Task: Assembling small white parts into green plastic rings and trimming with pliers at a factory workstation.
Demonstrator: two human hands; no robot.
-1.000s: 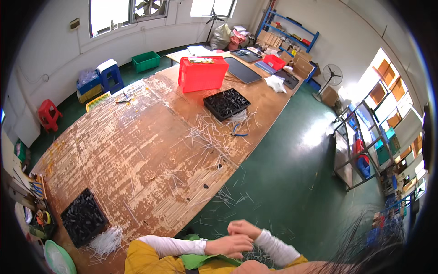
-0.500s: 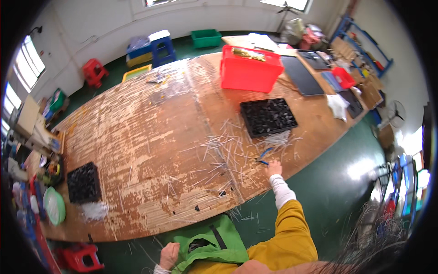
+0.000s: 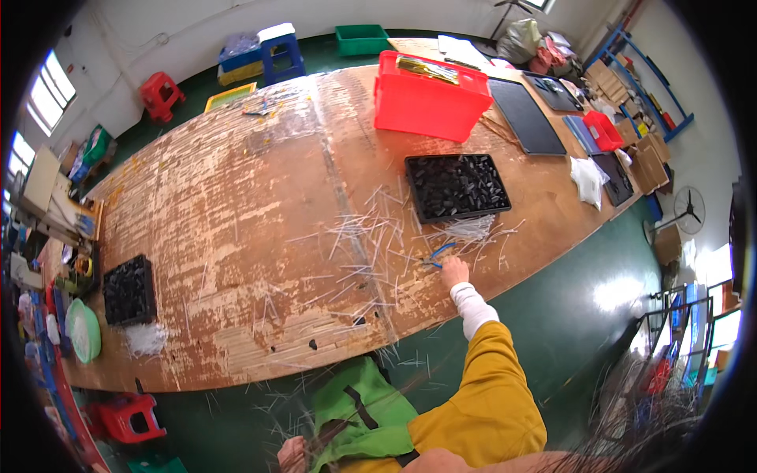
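A worn brown surface (image 3: 236,205) spreads widest, with a red bin (image 3: 430,102) standing toward its far side. Next in size come a green apron (image 3: 394,411) and a black tray (image 3: 465,215) of small dark pieces. The right hand (image 3: 455,272) reaches the blue-handled pliers (image 3: 443,248) lying before the tray; whether it grips them I cannot tell. The left hand (image 3: 292,455) is beside the apron, its grip unclear. Thin white sticks (image 3: 471,229) lie around the pliers.

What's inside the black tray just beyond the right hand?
The tray holds a heap of small black pieces; whatever lies beneath them is hidden. Outside, white strips bunch along its near edge; whether any run under it can't be seen.
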